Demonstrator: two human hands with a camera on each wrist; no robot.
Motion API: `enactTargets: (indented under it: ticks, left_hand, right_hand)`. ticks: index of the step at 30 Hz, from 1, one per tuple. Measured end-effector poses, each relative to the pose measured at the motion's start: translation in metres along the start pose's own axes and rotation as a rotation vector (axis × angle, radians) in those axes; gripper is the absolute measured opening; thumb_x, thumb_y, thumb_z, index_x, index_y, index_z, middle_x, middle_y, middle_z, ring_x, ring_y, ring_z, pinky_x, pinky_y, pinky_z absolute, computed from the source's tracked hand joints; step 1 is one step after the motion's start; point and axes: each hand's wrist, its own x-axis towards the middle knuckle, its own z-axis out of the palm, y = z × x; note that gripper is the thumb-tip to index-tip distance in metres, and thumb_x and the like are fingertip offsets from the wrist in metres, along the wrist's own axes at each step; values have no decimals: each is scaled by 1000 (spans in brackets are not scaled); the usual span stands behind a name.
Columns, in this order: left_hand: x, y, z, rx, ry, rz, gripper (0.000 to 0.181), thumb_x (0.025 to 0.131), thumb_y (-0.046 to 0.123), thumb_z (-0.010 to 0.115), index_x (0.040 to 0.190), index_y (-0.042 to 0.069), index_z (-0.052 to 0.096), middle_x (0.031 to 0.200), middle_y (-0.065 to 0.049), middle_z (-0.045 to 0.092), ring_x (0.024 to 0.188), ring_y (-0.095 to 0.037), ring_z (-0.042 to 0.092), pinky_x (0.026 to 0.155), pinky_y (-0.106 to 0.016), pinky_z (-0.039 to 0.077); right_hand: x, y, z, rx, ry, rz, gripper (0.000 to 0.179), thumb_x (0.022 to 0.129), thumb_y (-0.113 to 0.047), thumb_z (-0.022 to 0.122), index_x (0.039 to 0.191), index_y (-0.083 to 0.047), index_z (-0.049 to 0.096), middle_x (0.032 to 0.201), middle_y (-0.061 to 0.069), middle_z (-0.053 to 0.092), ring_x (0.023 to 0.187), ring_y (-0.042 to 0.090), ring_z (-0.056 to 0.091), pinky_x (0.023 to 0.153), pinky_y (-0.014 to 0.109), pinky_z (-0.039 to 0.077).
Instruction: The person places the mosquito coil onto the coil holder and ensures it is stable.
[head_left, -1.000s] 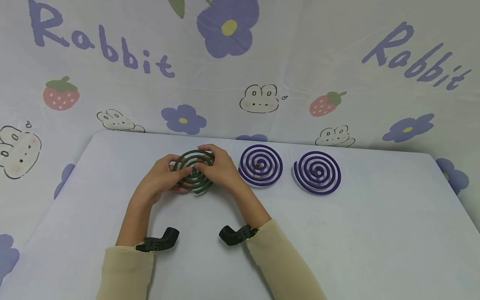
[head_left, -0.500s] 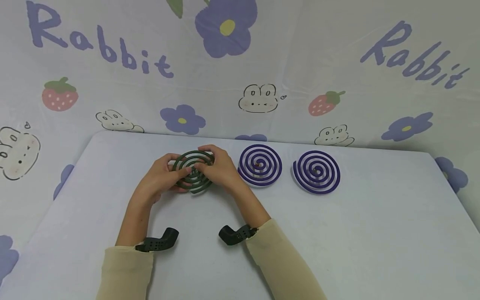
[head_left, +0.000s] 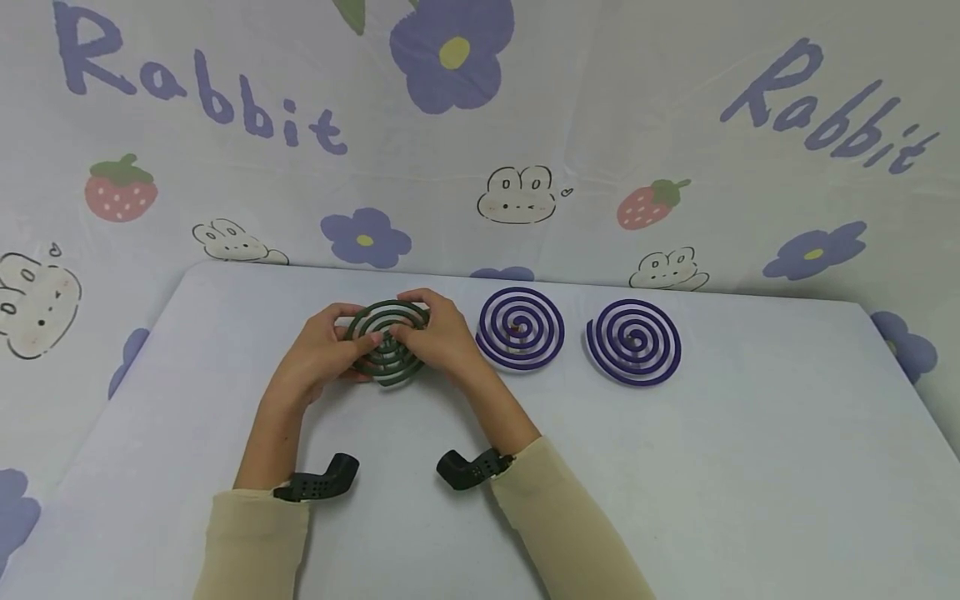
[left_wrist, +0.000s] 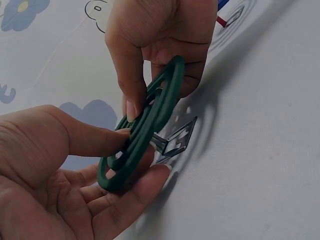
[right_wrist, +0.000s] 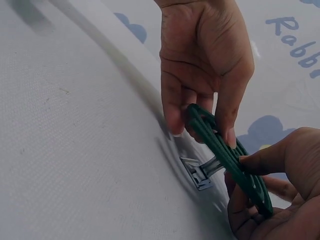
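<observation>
A dark green mosquito coil (head_left: 389,360) is between my hands on the left part of the table, with a small metal stand (right_wrist: 200,175) under its middle. My left hand (head_left: 322,350) pinches the coil's left side, thumb on top near the centre and fingers below. On the opposite side my right hand (head_left: 445,333) grips it, its thumb pressing close to the left thumb. The left wrist view shows the stand's flat frame (left_wrist: 189,134) close over the white surface. A purple coil (head_left: 521,327) lies just right of my right hand.
Farther right on the white table (head_left: 750,458) lies a second purple coil (head_left: 633,342). Behind the table's back edge hangs a cloth (head_left: 585,108) printed with rabbits, flowers and strawberries. Black devices (head_left: 322,479) are strapped to both wrists below beige sleeves (head_left: 255,533).
The green coil's outer end has shifted slightly to the left under my fingers. Both hands keep nearly the same place, and the purple coils stay put.
</observation>
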Motion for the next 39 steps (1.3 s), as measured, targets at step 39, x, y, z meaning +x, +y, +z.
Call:
enactTargets:
  ticks: [39]
  left_hand:
    - [-1, 3, -2, 63, 105, 32, 59, 102, 15, 67, 156, 2, 46, 137, -27, 60, 96, -16, 67, 73, -19, 57]
  right_hand:
    - [0, -2, -5, -160, 21, -46, 50, 94, -22, 76, 140, -8, 65, 122, 20, 74, 105, 28, 70, 89, 37, 59]
